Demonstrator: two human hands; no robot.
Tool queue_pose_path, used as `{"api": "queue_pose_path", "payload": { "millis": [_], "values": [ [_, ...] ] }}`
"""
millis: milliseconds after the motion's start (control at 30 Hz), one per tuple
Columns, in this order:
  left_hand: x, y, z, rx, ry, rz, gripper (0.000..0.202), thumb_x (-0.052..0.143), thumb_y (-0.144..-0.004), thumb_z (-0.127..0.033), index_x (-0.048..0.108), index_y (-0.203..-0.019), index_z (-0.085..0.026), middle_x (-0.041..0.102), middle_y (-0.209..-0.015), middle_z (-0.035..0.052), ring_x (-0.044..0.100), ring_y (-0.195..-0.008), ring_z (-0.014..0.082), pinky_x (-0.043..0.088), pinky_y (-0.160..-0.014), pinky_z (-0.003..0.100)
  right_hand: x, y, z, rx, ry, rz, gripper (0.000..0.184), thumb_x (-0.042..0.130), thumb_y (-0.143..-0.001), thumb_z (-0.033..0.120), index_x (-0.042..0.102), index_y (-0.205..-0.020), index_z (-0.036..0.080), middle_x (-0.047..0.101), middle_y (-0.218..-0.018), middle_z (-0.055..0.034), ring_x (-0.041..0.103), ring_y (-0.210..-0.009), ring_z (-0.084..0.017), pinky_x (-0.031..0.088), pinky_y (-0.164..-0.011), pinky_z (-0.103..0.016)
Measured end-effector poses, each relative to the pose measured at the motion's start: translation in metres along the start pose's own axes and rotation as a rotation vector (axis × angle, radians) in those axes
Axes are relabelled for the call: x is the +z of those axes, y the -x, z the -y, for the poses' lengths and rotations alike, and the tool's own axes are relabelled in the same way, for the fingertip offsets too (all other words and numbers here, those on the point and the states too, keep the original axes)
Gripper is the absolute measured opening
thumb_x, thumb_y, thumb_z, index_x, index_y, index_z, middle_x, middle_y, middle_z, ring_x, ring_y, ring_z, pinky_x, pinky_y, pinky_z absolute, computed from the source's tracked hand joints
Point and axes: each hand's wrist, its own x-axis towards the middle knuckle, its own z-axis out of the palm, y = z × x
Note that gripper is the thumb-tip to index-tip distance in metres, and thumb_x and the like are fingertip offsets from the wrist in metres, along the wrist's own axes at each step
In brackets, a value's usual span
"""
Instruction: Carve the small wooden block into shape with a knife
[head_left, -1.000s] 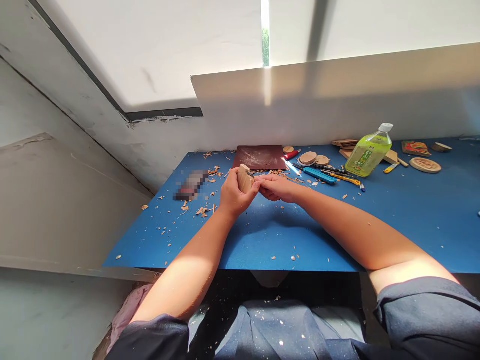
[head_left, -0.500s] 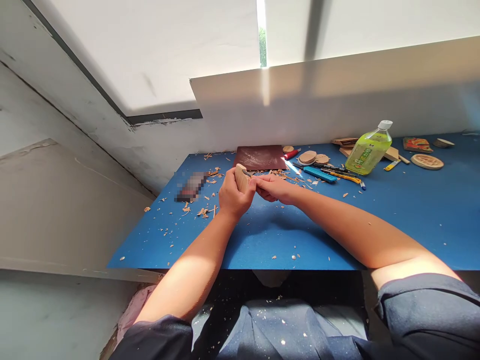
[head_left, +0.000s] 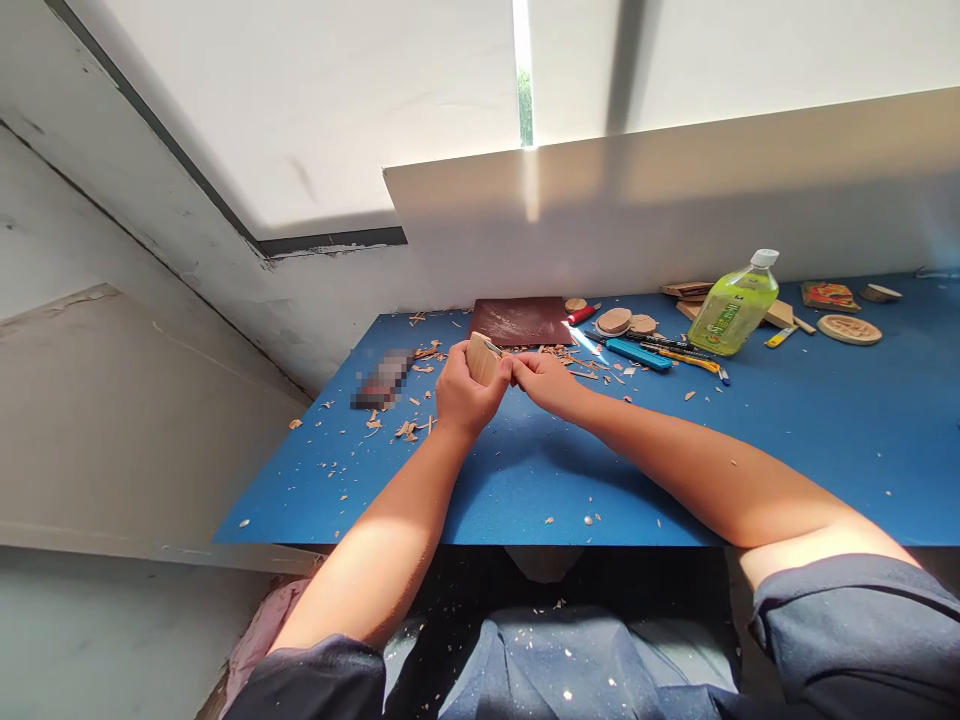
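My left hand (head_left: 466,390) is wrapped around a pale wood block (head_left: 484,362), held tilted above the table. My right hand (head_left: 546,382) meets it at the block's right side, fingers closed on what looks like a carving knife (head_left: 492,347). Only a small bit of the metal blade shows, lying against the upper edge of the wood; the handle is hidden in the fist. The left thumb touches the right fingers near the blade. Wood shavings (head_left: 409,430) are scattered on the blue table (head_left: 600,480) around both hands.
Behind my hands lies a dark red board (head_left: 521,320). To the right are a red-handled tool (head_left: 582,315), wood discs (head_left: 614,320), a blue cutter (head_left: 637,354), pens (head_left: 701,362), a green drink bottle (head_left: 735,308) and a carved wood oval (head_left: 849,329). A blurred dark object (head_left: 382,379) lies left.
My right hand and wrist have turned slightly, and the blade has shifted a little along the block's edge. The whole view has tipped slightly; both hands keep their grips.
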Motion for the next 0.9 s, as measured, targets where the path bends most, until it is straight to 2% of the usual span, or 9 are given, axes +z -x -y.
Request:
{"api": "queue_pose_path", "payload": {
  "millis": [133, 233, 333, 467, 600, 767, 900],
  "values": [
    [0.001, 0.000, 0.002, -0.027, 0.069, 0.014, 0.055, 0.076, -0.090, -0.065, 0.064, -0.122, -0.022, 0.076, -0.109, 0.0088, 0.071, -0.094, 0.0273, 0.052, -0.083, 0.038, 0.004, 0.000, -0.006, -0.039, 0.028, -0.126, 0.058, 0.049, -0.103, 0.073, 0.050, -0.074, 0.023, 0.048, -0.071, 0.0016, 0.040, -0.069, -0.016, 0.031, -0.063, -0.032],
    [0.001, -0.001, 0.004, -0.032, 0.199, 0.082, 0.054, 0.075, -0.091, -0.065, 0.063, -0.119, -0.021, 0.075, -0.106, 0.0075, 0.069, -0.089, 0.0234, 0.051, -0.080, 0.035, -0.008, -0.008, -0.012, -0.011, 0.007, -0.185, 0.065, 0.042, -0.102, 0.084, 0.048, -0.076, 0.025, 0.046, -0.069, 0.0024, 0.041, -0.066, -0.016, 0.033, -0.063, -0.032],
    [0.002, -0.002, 0.008, -0.064, 0.300, 0.228, 0.056, 0.076, -0.089, -0.067, 0.063, -0.119, -0.021, 0.074, -0.104, 0.0067, 0.067, -0.088, 0.0216, 0.050, -0.078, 0.033, -0.031, -0.015, -0.017, -0.033, 0.124, -0.113, 0.066, 0.037, -0.105, 0.083, 0.052, -0.079, 0.024, 0.051, -0.070, 0.0016, 0.046, -0.067, -0.017, 0.036, -0.065, -0.032],
    [0.004, -0.005, 0.012, -0.147, 0.395, 0.352, 0.069, 0.088, -0.079, -0.066, 0.063, -0.124, -0.021, 0.076, -0.110, 0.0076, 0.069, -0.094, 0.0223, 0.053, -0.081, 0.033, -0.053, -0.014, -0.019, -0.195, 0.544, 0.011, 0.055, 0.037, -0.112, 0.067, 0.058, -0.086, 0.023, 0.063, -0.078, -0.0019, 0.052, -0.072, -0.018, 0.031, -0.067, -0.032],
    [0.004, -0.007, 0.012, -0.149, 0.359, 0.415, 0.072, 0.091, -0.075, -0.064, 0.065, -0.126, -0.021, 0.076, -0.110, 0.0077, 0.069, -0.093, 0.0228, 0.054, -0.080, 0.033, -0.056, -0.009, -0.018, -0.215, 0.875, 0.130, 0.054, 0.032, -0.116, 0.060, 0.067, -0.099, 0.022, 0.075, -0.088, -0.0074, 0.060, -0.076, -0.021, 0.025, -0.068, -0.034],
    [0.002, -0.004, 0.011, -0.052, 0.338, 0.477, 0.066, 0.086, -0.080, -0.061, 0.067, -0.128, -0.020, 0.075, -0.107, 0.0073, 0.069, -0.090, 0.0227, 0.052, -0.076, 0.032, -0.053, -0.007, -0.014, -0.203, 0.969, 0.159, 0.061, 0.025, -0.118, 0.060, 0.071, -0.109, 0.021, 0.080, -0.101, -0.0123, 0.068, -0.084, -0.025, 0.025, -0.069, -0.035],
    [0.001, -0.004, 0.008, -0.067, 0.398, 0.493, 0.065, 0.084, -0.080, -0.062, 0.068, -0.126, -0.018, 0.075, -0.105, 0.0074, 0.068, -0.088, 0.0223, 0.052, -0.075, 0.031, -0.054, -0.006, -0.013, -0.197, 1.058, 0.114, 0.063, 0.023, -0.118, 0.061, 0.071, -0.115, 0.019, 0.082, -0.102, -0.0151, 0.070, -0.084, -0.027, 0.022, -0.067, -0.036]
  ]
}}
